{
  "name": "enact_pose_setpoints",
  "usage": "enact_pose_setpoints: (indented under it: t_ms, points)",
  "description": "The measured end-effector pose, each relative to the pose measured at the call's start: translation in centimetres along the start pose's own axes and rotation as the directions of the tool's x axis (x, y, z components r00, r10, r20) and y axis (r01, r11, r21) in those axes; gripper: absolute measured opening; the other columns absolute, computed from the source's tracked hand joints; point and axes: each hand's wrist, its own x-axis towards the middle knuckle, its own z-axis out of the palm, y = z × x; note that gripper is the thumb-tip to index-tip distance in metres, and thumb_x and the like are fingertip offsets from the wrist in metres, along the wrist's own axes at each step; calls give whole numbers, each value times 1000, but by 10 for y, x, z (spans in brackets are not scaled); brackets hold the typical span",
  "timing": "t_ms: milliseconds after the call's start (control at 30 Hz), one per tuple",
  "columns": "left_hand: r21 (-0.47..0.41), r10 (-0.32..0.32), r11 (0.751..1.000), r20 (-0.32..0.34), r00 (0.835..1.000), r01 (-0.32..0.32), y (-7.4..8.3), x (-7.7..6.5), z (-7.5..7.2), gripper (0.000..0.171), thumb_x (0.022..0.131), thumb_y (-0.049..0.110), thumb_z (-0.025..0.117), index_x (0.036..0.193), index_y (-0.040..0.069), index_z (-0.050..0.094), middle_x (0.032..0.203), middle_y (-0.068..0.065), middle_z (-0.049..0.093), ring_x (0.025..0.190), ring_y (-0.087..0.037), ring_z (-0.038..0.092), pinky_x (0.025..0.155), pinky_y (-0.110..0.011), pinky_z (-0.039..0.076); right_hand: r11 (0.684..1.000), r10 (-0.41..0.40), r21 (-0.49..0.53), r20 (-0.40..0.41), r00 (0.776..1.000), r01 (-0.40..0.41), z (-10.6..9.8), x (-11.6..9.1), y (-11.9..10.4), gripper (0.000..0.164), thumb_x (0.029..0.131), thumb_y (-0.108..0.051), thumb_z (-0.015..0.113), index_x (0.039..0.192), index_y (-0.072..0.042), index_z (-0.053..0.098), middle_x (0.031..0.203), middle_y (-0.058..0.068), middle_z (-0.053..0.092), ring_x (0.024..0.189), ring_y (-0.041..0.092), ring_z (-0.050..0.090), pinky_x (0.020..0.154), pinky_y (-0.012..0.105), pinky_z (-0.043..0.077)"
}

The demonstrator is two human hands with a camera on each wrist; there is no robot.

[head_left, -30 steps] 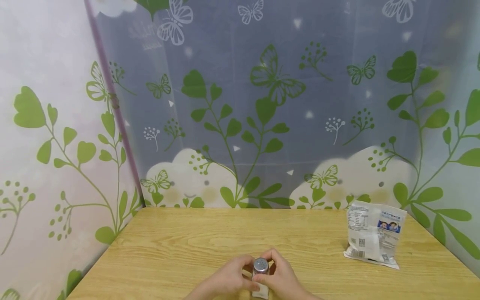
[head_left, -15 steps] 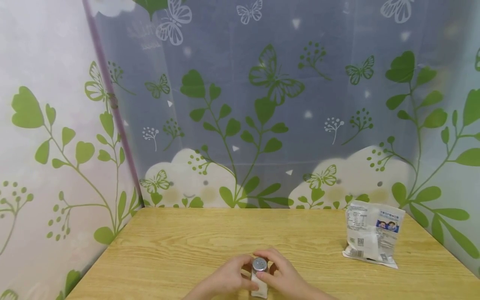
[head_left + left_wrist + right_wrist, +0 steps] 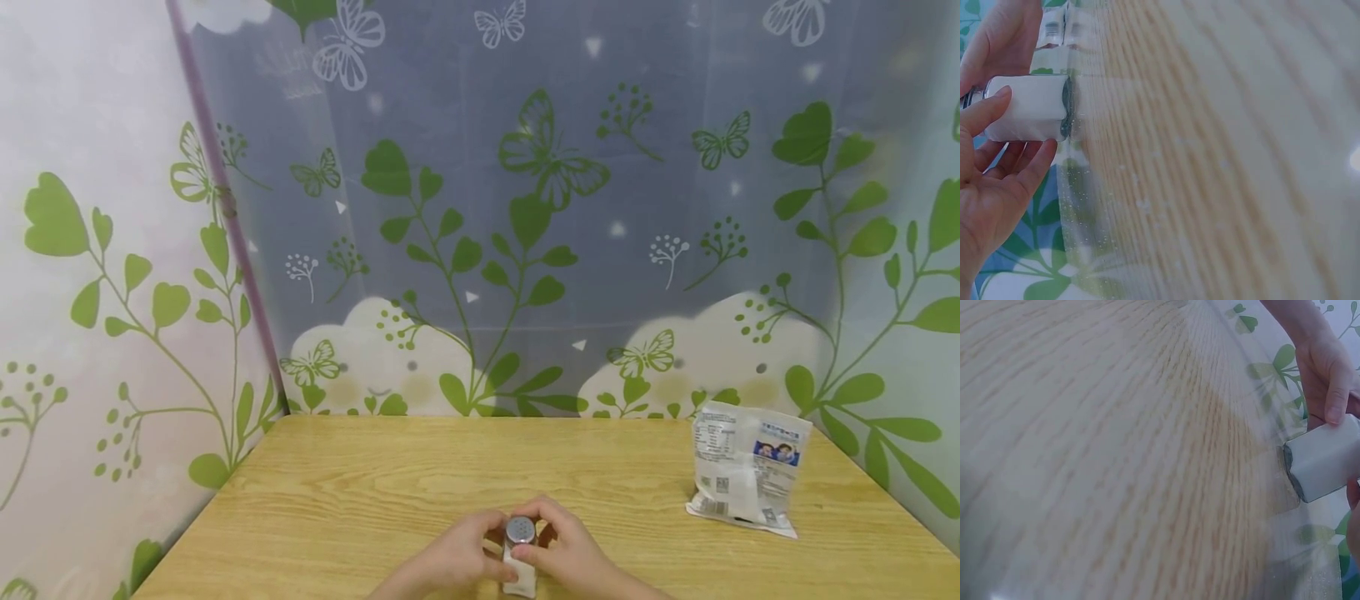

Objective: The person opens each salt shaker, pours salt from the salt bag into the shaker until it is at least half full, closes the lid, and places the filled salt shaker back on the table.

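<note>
A glass salt shaker [image 3: 525, 577] filled with white grains stands upright near the table's front edge, its metal cap [image 3: 521, 530] pierced with small holes. My left hand [image 3: 461, 552] holds the glass body from the left; in the left wrist view its thumb lies over the shaker [image 3: 1027, 107] with fingers on the other side. At the top, my right hand [image 3: 568, 552] grips the cap, thumb in front and index finger behind. The right wrist view shows the shaker [image 3: 1325, 459] at the right edge, its base at the tabletop, with most of the right hand cut off.
A white printed bag [image 3: 746, 467] stands at the right on the wooden table [image 3: 360, 475]. Small white specks [image 3: 1142, 204] lie on the tabletop. Patterned curtains [image 3: 450, 208] surround the back and sides.
My right hand's fingers have shifted slightly around the cap, to the left and then a little back. My left hand and the shaker have stayed nearly in place.
</note>
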Motion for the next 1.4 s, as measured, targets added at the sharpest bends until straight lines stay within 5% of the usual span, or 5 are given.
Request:
enact_pose_setpoints:
  t_ms: [567, 800, 1000, 1133, 1400]
  points:
    - [3, -17, 1000, 10, 1000, 17, -1, 0, 1, 35, 75, 2, 72, 106, 7, 59, 100, 4, 59, 94, -11, 56, 78, -22, 50, 966, 238, 110, -25, 971, -234, 5, 0, -4, 35, 81, -13, 70, 105, 1, 49, 98, 5, 53, 68, 9, 44, 62, 20, 41]
    - [11, -16, 1000, 7, 1000, 16, -2, 0, 1, 34, 75, 1, 72, 106, 5, 58, 101, 3, 59, 95, -12, 56, 78, -23, 50, 998, 57, 16, 33, 998, -58, -4, -2, -3, 43, 88, -9, 62, 124, 7, 43, 103, 9, 50, 91, 7, 48, 66, 24, 46]
    - [3, -19, 1000, 8, 1000, 19, -2, -1, 1, 36, 74, -1, 72, 107, 4, 58, 101, 2, 60, 95, -12, 57, 77, -22, 50, 994, -104, -18, 63, 993, 105, -6, -2, -2, 32, 89, -2, 58, 120, 0, 54, 104, 8, 56, 87, 7, 48, 63, 26, 49]
    - [7, -19, 1000, 4, 1000, 19, -2, 0, 0, 36, 74, 0, 73, 108, 4, 58, 101, 2, 60, 95, -12, 56, 77, -21, 50, 997, -77, 0, 52, 996, 77, -5, -2, -1, 28, 87, -4, 61, 115, -3, 57, 103, 6, 58, 84, 7, 50, 63, 26, 48]
    - [8, -2, 1000, -1, 1000, 2, -2, 0, 1, 32, 74, 1, 73, 103, 6, 60, 99, 4, 60, 95, -10, 56, 79, -21, 49, 995, 102, 7, 7, 995, -102, -2, -1, -7, 28, 82, -15, 69, 105, -5, 56, 97, 2, 58, 82, 9, 50, 65, 25, 46]
